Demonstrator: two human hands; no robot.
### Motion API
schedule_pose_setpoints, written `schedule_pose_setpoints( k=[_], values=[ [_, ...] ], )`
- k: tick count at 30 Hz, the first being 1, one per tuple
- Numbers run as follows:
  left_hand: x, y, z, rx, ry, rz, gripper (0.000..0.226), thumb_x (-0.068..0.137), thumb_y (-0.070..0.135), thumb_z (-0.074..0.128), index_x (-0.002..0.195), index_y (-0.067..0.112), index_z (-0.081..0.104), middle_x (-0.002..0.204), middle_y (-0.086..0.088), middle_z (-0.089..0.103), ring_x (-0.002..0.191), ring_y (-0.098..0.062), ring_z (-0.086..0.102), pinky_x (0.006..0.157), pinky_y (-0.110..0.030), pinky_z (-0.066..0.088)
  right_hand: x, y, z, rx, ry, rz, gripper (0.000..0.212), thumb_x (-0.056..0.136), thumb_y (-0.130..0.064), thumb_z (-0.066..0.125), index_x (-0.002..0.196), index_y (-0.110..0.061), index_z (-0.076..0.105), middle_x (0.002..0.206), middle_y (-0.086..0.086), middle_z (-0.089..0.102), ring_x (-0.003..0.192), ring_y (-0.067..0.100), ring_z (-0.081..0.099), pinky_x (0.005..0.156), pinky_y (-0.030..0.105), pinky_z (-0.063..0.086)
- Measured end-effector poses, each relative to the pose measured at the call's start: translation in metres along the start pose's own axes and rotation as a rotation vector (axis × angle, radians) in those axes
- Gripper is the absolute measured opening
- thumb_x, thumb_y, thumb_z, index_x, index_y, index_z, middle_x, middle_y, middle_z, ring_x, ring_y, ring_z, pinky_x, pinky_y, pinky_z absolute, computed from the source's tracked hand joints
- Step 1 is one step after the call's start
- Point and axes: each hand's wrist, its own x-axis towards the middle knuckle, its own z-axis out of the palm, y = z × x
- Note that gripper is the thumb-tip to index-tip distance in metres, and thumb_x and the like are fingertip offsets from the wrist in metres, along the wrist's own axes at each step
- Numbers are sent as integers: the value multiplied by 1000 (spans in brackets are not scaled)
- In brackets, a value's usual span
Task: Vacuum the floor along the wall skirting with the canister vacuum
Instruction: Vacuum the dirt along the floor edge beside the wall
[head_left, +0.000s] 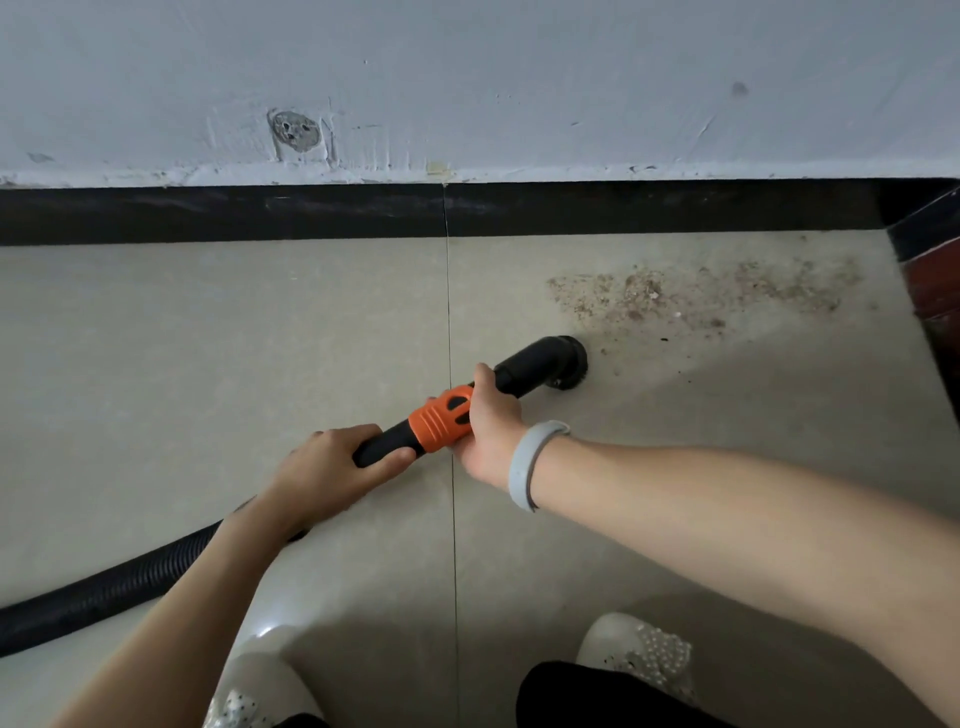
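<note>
Both hands' grip wraps the vacuum wand (441, 421).

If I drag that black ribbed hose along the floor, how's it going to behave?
The hose is corrugated and curves across the tile, so it is probably floppy and trails along. Its ribs might snag the left shoe beside it. It looks hollow, likely light for its size.
</note>
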Motion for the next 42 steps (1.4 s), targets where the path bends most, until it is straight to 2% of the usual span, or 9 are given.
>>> schedule_pose_setpoints(
  k=[7, 11, 16, 21, 27, 30, 32, 37, 42],
  values=[
    [6, 21, 13, 65, -1, 57, 37, 85, 54, 56, 68, 22, 48, 55, 5, 50, 52, -14, 49, 55, -28, 36, 9, -6, -25, 59, 63, -18, 50, 91, -48, 49, 124, -11, 48, 113, 13, 62, 100, 31, 64, 87, 46, 54],
    [8, 29, 17, 133, 149, 36, 40, 86, 54, 55, 65, 21, 43, 53, 5, 45, 53, -13, 44, 51, -28, 30, 9, -22, -19, 4, 36, -58, 48, 92, -48, 48, 121, -9, 48, 103, 12, 63, 97, 29, 65, 90, 44, 53],
    [12, 30, 20, 111, 309, -47, 44, 83, 60, 50, 71, 17, 49, 58, 0, 53, 63, -25, 54, 55, -30, 32, 0, -48, 1, -88, -68, -96, 40, 97, -42, 44, 108, -4, 50, 81, 9, 64, 76, 23, 66, 87, 41, 55],
    [29, 44, 17, 20, 372, -106, 46, 84, 61, 50, 67, 18, 45, 57, 0, 52, 66, -30, 56, 55, -31, 34, -4, -74, 26, -285, -46, -174, 47, 94, -52, 40, 109, -8, 50, 110, 13, 65, 101, 30, 64, 94, 46, 51],
    [50, 69, 1, 43, 328, -86, 47, 85, 61, 48, 65, 19, 43, 59, 1, 49, 58, -20, 47, 52, -28, 29, 4, -101, 26, -255, 18, -216, 52, 93, -51, 43, 120, -7, 51, 106, 12, 65, 93, 27, 65, 92, 43, 50],
    [46, 71, 6, 40, 298, -77, 45, 85, 60, 49, 65, 20, 43, 59, 1, 50, 57, -19, 47, 52, -28, 30, 2, -97, 16, -241, 17, -208, 48, 95, -52, 41, 112, -8, 53, 103, 11, 65, 96, 28, 65, 93, 44, 51],
    [40, 68, 13, 51, 280, -73, 44, 85, 60, 49, 67, 20, 45, 60, 1, 51, 58, -20, 48, 52, -28, 31, -1, -89, 7, -212, 13, -199, 43, 96, -50, 40, 97, -9, 54, 89, 8, 66, 97, 28, 65, 95, 45, 50],
    [24, 59, 19, 89, 217, -23, 42, 86, 57, 52, 65, 21, 43, 57, 3, 49, 55, -15, 46, 50, -27, 30, -14, -66, -13, -72, 23, -158, 40, 98, -44, 42, 82, -8, 51, 69, 5, 60, 71, 22, 65, 89, 41, 54],
    [13, 55, 22, 136, 100, 50, 41, 86, 57, 52, 65, 24, 42, 55, 6, 45, 53, -11, 43, 51, -26, 29, -22, -44, -34, 11, 59, -120, 40, 98, -44, 43, 96, -5, 51, 69, 6, 63, 68, 21, 66, 88, 40, 55]
  ],
)
